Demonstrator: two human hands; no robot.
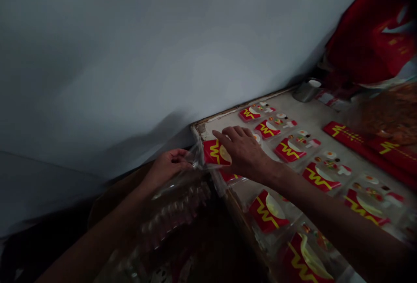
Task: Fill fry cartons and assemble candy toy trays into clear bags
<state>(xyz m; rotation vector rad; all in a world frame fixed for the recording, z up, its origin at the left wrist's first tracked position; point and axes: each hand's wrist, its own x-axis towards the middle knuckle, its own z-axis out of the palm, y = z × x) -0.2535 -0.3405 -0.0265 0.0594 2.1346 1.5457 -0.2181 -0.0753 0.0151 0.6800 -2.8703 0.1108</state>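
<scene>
Packet (211,153), right there at the table's (286,106) ten-o'clock corner, looks light, floppy, slippery, best gripped by its nine-o'clock edge, where the left hand (167,166) pinches clear film (197,155) while the right hand (245,150) arches over, fingers loosely parted.

Red-yellow packet (213,152), seemingly clear-sleeved.

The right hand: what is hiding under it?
A flat red piece with a yellow zigzag and part of a pale rounded piece peek out; the right hand hides the rest.
</scene>
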